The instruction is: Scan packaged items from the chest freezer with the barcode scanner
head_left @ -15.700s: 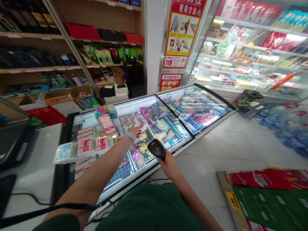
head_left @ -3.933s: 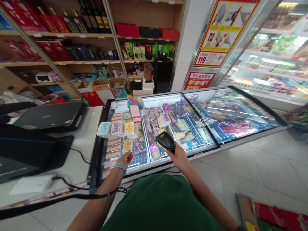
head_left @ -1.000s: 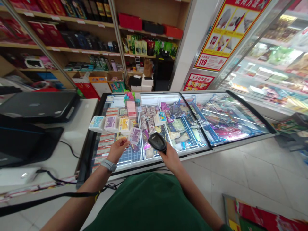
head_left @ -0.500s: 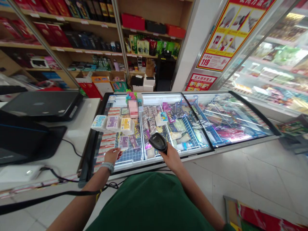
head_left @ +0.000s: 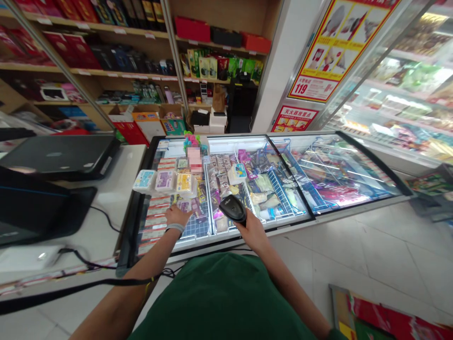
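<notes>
My right hand (head_left: 252,231) is wrapped round the handle of a black barcode scanner (head_left: 231,208), its head pointing up and left above the freezer. At the left, my left hand (head_left: 178,216) spans a small white square pack with a purple label (head_left: 184,206), thumb on its right side and fingers on its left. The hand hides much of that pack. Just beyond it stand three white stacks of similar packs: a blue-labelled stack (head_left: 144,181), a purple-labelled stack (head_left: 165,181) and a yellow-labelled stack (head_left: 186,184). Another blue-and-yellow-labelled stack (head_left: 237,174) sits farther right.
Everything stands on the glass lid of a chest freezer (head_left: 198,241) filled with packaged goods. A colourful item (head_left: 192,139) is at its back edge. To the left, a counter (head_left: 116,189) bears black devices and cables. Shelves rise behind; a red box (head_left: 385,316) lies low at right.
My left hand has moved up and right, from pinching the purple-labelled pack's near corner to spanning its sides. My right hand and the scanner have hardly moved.
</notes>
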The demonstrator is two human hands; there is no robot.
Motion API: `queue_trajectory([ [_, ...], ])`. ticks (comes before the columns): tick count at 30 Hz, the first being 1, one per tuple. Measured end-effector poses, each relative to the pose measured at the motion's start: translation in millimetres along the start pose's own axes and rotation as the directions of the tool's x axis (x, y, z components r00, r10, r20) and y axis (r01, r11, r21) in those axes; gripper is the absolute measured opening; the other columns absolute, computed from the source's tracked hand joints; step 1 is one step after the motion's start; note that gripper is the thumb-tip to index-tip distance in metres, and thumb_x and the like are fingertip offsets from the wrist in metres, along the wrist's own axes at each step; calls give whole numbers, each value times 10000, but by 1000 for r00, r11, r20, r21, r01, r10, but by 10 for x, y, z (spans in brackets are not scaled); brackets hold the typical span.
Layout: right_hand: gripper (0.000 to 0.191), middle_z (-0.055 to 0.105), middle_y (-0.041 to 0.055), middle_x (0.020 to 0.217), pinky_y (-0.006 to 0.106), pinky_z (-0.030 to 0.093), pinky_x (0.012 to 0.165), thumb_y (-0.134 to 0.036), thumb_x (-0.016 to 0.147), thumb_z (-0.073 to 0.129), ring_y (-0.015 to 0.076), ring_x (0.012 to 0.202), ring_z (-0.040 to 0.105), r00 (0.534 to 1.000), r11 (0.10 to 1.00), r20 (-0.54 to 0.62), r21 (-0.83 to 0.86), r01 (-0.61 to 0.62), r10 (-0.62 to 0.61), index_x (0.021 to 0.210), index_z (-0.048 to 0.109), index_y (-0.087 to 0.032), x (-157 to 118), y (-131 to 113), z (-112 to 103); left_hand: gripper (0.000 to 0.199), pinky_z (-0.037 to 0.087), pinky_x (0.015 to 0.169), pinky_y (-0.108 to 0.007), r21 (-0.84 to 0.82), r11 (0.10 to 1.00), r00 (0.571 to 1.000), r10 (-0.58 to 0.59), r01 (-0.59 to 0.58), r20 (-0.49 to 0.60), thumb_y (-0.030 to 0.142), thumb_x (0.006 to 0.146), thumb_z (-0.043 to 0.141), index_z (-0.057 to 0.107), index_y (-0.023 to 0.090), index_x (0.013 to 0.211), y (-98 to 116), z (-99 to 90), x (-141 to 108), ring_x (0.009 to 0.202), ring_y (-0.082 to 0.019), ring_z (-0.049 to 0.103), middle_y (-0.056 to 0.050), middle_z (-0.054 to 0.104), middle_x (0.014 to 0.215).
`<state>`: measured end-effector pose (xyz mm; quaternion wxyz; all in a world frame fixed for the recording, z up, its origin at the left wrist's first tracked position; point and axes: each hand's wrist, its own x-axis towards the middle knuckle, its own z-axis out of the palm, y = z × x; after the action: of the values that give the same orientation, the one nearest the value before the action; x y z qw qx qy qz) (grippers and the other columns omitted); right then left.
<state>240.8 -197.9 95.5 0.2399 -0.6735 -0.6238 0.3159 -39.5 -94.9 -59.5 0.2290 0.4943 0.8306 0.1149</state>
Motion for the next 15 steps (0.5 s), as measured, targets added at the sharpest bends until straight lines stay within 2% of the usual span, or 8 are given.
queue_trajectory([
  [5, 217, 663, 102, 1014, 339, 456, 807, -217, 849, 610, 261, 956, 638, 1000, 1000, -19, 4, -16, 16, 1047, 528, -179, -11, 61, -25, 827, 375, 946, -455, 98, 995, 1000, 10, -8, -16, 546, 641, 714, 438, 70, 1258, 79, 90, -2, 1193, -402, 516, -290, 545, 1254],
  [10, 213, 668, 100, 994, 332, 453, 800, -214, 852, 610, 261, 958, 638, 999, 999, -12, 10, -34, 34, 1042, 520, -180, -17, 74, -38, 791, 370, 963, -449, 152, 988, 999, 10, -3, -44, 500, 670, 693, 439, 53, 1271, 223, 133, 58, 1214, -383, 499, -276, 538, 1264],
  [15, 227, 667, 105, 1003, 336, 451, 797, -224, 859, 605, 268, 966, 639, 999, 999, -16, 12, -40, 40, 1062, 516, -173, -19, 83, -40, 795, 346, 988, -456, 162, 987, 998, 15, -6, -56, 490, 670, 704, 452, 58, 1288, 272, 162, 88, 1242, -387, 474, -281, 536, 1275],
])
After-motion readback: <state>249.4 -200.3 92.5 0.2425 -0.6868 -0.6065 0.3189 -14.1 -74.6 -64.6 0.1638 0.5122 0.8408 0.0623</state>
